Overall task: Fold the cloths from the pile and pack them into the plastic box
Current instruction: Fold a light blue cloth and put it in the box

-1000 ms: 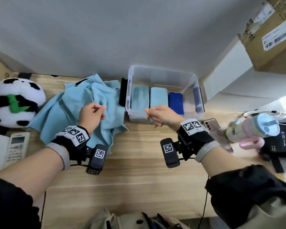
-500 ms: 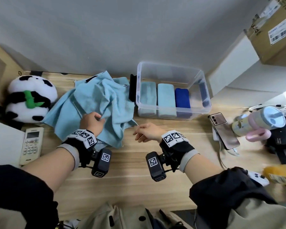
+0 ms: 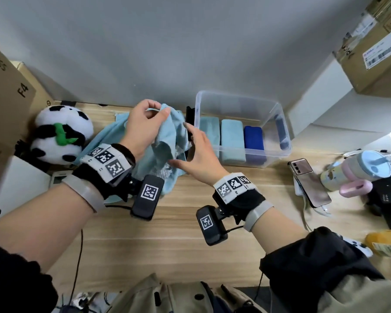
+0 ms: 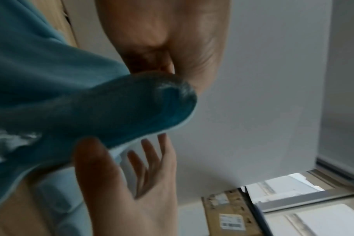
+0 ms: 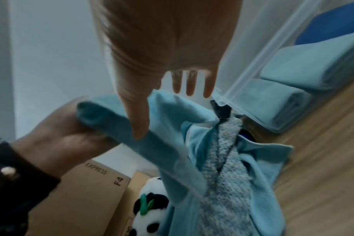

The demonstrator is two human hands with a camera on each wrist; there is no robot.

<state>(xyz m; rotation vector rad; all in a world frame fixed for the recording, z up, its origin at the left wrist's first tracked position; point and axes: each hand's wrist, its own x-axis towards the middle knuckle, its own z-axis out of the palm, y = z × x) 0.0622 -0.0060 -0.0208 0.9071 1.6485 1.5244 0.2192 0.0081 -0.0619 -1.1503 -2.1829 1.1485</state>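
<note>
A person is lifting a light blue cloth (image 3: 167,136) off the pile (image 3: 104,141) at the back of a wooden tabletop (image 3: 178,233), just left of a clear plastic box (image 3: 278,114). The left hand (image 3: 142,125) is pinching a bunched corner of the cloth between thumb and fingers and holding it raised above the pile. The right hand (image 3: 196,154) is reaching in flat, fingers straight and spread, holding nothing, its fingertips at the hanging cloth. A fluffy grey-blue cloth (image 5: 226,159) is showing among the folds below. The box is already holding two folded light blue cloths (image 3: 221,138) and a dark blue one (image 3: 253,138), side by side on its left, with open space on its right. To do this step well, the right hand probably needs to find a second corner along the same edge, so the cloth is hanging flat and free of the fluffy one before it is laid down for folding. A stuffed panda (image 3: 59,132) is sitting to the left of the pile.
</note>
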